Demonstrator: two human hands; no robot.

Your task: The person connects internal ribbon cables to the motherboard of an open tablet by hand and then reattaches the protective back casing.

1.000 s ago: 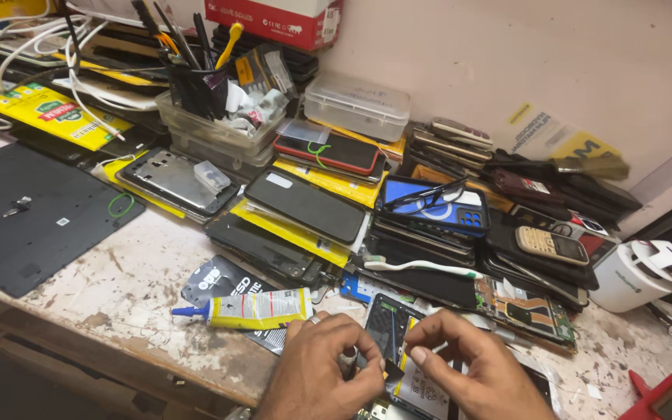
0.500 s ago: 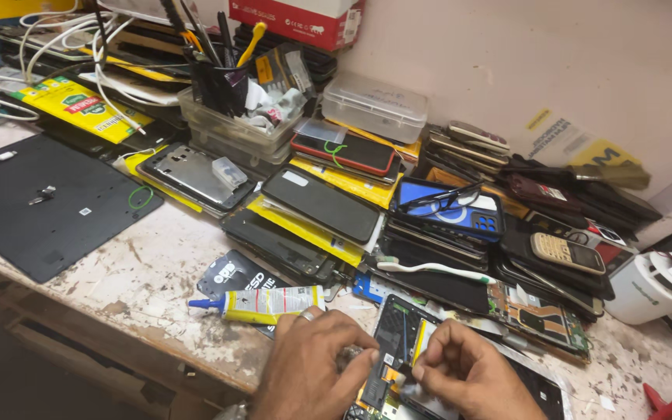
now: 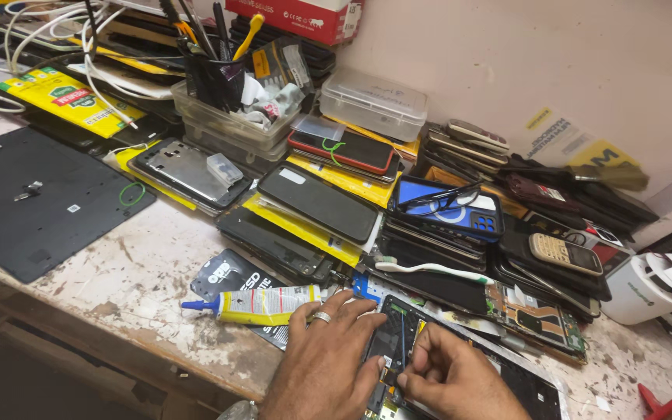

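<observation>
An opened phone with its insides exposed lies at the near edge of the worn workbench. My left hand, a ring on one finger, grips the phone's left side with fingers spread over it. My right hand pinches a thin blue tool whose tip stands upright on the phone's board. The two hands almost touch over the phone. A yellow glue tube with a blue nozzle lies just left of my left hand.
Stacks of phones and cases fill the bench behind the hands. Eyeglasses rest on a blue case, and a white toothbrush lies beside it. Also here are a black mat, tool cup, clear box and white container.
My left hand has slid right onto the opened phone. My right hand has drawn in toward it with the tool. The view has shifted slightly.
</observation>
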